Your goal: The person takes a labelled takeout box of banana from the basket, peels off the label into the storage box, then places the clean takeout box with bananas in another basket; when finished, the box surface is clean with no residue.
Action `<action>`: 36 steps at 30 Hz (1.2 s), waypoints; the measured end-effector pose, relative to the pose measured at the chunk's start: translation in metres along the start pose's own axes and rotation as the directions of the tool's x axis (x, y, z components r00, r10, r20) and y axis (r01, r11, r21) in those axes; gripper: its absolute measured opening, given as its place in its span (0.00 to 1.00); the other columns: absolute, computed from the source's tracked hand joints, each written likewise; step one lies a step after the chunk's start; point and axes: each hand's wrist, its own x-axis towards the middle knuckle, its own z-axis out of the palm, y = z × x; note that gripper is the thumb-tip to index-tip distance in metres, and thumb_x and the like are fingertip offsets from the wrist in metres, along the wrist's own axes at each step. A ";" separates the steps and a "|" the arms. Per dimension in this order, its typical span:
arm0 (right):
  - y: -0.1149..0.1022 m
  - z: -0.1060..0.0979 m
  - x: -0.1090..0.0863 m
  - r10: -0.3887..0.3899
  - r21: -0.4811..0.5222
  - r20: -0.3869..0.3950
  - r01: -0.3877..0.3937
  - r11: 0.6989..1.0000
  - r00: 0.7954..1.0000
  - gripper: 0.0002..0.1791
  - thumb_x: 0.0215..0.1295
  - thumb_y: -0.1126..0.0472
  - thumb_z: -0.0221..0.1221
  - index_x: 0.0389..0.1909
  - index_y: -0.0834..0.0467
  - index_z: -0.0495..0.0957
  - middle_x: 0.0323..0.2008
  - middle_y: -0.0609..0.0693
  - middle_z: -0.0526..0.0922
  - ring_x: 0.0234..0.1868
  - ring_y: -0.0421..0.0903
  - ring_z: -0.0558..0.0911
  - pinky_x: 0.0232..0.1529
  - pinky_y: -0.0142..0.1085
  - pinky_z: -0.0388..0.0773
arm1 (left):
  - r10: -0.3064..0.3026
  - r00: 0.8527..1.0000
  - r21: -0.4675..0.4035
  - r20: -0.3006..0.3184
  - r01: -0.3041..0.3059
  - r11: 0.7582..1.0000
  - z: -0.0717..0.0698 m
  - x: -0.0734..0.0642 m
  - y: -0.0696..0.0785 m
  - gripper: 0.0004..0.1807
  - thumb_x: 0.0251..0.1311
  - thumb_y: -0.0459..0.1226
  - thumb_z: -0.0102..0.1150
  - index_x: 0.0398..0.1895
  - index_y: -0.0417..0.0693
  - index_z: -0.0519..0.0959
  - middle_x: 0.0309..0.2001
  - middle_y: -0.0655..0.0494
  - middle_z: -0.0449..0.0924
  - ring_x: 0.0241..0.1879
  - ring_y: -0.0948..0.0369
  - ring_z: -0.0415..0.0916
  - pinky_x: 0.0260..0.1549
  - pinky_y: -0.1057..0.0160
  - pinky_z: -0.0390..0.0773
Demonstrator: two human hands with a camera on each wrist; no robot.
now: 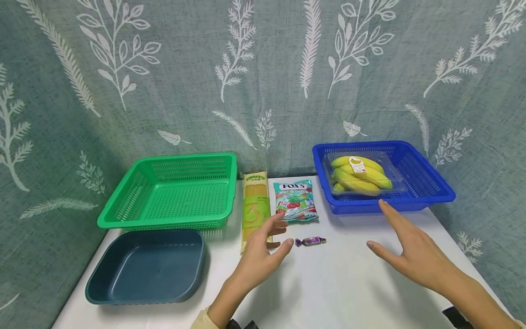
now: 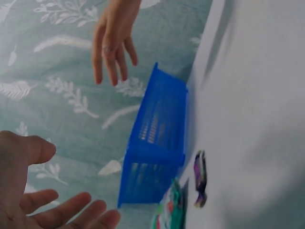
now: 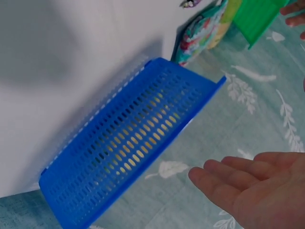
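Observation:
My left hand hovers over the table with fingers loosely bent and thumb apart, holding nothing. In the head view it partly covers a yellow-green pack of noodles. Just right of its thumb lies a purple wrapped candy, and behind that a teal Fox's candy bag. My right hand is held in the air, fingers extended and thumb spread, in front of the blue basket. A packed bunch of bananas rests inside that basket. The right wrist view shows the right hand bare.
A green basket stands at the back left. In front of it is a dark blue-grey tub. A patterned curtain hangs behind and at both sides of the white table.

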 end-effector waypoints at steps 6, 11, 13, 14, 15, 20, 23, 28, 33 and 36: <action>0.002 -0.008 0.007 0.021 0.014 -0.014 -0.021 1.000 1.000 0.52 0.66 0.44 0.65 0.81 0.54 0.44 0.75 0.65 0.57 0.68 0.72 0.62 0.58 0.69 0.62 | 0.002 1.000 -0.017 -0.004 -0.002 1.000 0.008 0.008 0.000 0.30 0.65 0.39 0.63 0.70 0.52 0.67 0.56 0.57 0.80 0.56 0.57 0.79 0.45 0.58 0.83; 0.007 -0.017 0.011 0.038 0.022 -0.022 -0.038 0.999 0.999 0.52 0.67 0.45 0.64 0.81 0.55 0.43 0.75 0.67 0.55 0.68 0.74 0.60 0.58 0.72 0.60 | 0.010 1.000 -0.049 -0.011 -0.011 0.999 0.016 0.021 0.003 0.27 0.67 0.39 0.62 0.69 0.56 0.69 0.54 0.60 0.81 0.54 0.60 0.79 0.41 0.63 0.83; 0.010 -0.021 0.013 0.038 0.024 -0.031 -0.037 0.999 0.999 0.52 0.67 0.46 0.64 0.81 0.55 0.42 0.75 0.68 0.55 0.68 0.75 0.60 0.59 0.73 0.58 | 0.005 1.000 -0.072 -0.006 -0.005 0.997 0.020 0.026 0.005 0.26 0.67 0.39 0.62 0.68 0.57 0.70 0.53 0.61 0.82 0.53 0.62 0.80 0.41 0.63 0.83; 0.011 -0.023 0.014 0.039 0.026 -0.036 -0.038 0.999 0.999 0.53 0.67 0.46 0.64 0.81 0.55 0.42 0.75 0.68 0.54 0.68 0.75 0.59 0.58 0.73 0.58 | -0.001 1.000 -0.080 -0.003 0.001 0.997 0.022 0.028 0.005 0.26 0.67 0.39 0.62 0.67 0.57 0.71 0.53 0.62 0.82 0.52 0.62 0.80 0.41 0.62 0.83; 0.012 -0.025 0.014 0.041 0.030 -0.042 -0.040 0.999 0.998 0.53 0.67 0.46 0.64 0.81 0.55 0.41 0.75 0.68 0.53 0.68 0.75 0.59 0.58 0.73 0.58 | -0.009 1.000 -0.087 -0.001 0.008 0.996 0.023 0.031 0.006 0.25 0.67 0.40 0.62 0.67 0.57 0.71 0.52 0.62 0.82 0.51 0.63 0.80 0.41 0.62 0.83; 0.015 -0.035 0.019 0.058 0.029 -0.063 -0.056 0.998 0.996 0.53 0.68 0.46 0.64 0.81 0.52 0.40 0.76 0.66 0.52 0.69 0.74 0.58 0.56 0.73 0.61 | -0.026 1.000 -0.098 -0.015 0.025 0.995 0.031 0.042 0.005 0.24 0.68 0.41 0.61 0.66 0.54 0.72 0.51 0.58 0.82 0.49 0.61 0.82 0.43 0.59 0.82; 0.017 -0.040 0.022 0.068 0.020 -0.064 -0.067 0.998 0.996 0.53 0.68 0.46 0.63 0.81 0.53 0.40 0.76 0.65 0.52 0.69 0.74 0.59 0.56 0.73 0.61 | -0.026 0.999 -0.108 -0.027 0.023 0.994 0.037 0.050 0.001 0.24 0.67 0.40 0.61 0.66 0.52 0.72 0.51 0.55 0.82 0.48 0.59 0.82 0.42 0.58 0.82; 0.021 -0.042 0.027 0.084 0.024 -0.062 -0.083 0.996 0.995 0.53 0.67 0.45 0.64 0.81 0.53 0.40 0.76 0.65 0.52 0.69 0.73 0.59 0.57 0.72 0.61 | -0.052 0.998 -0.131 -0.024 0.048 0.990 0.046 0.062 -0.006 0.25 0.68 0.40 0.59 0.67 0.51 0.72 0.50 0.54 0.83 0.47 0.57 0.82 0.38 0.61 0.82; 0.027 -0.042 0.034 0.078 0.025 -0.063 -0.076 0.997 0.995 0.52 0.68 0.46 0.63 0.81 0.57 0.41 0.75 0.68 0.53 0.69 0.74 0.59 0.57 0.72 0.60 | -0.089 0.996 -0.178 -0.029 0.082 0.981 0.055 0.076 -0.006 0.24 0.67 0.41 0.60 0.65 0.49 0.73 0.49 0.53 0.83 0.46 0.56 0.82 0.37 0.63 0.84; 0.033 -0.041 0.037 0.080 0.023 -0.061 -0.078 0.997 0.995 0.52 0.69 0.46 0.62 0.80 0.58 0.41 0.75 0.70 0.53 0.69 0.75 0.58 0.57 0.73 0.59 | -0.121 0.992 -0.165 -0.037 0.114 0.980 0.060 0.086 -0.005 0.23 0.67 0.41 0.61 0.64 0.49 0.74 0.49 0.53 0.83 0.46 0.56 0.82 0.36 0.63 0.84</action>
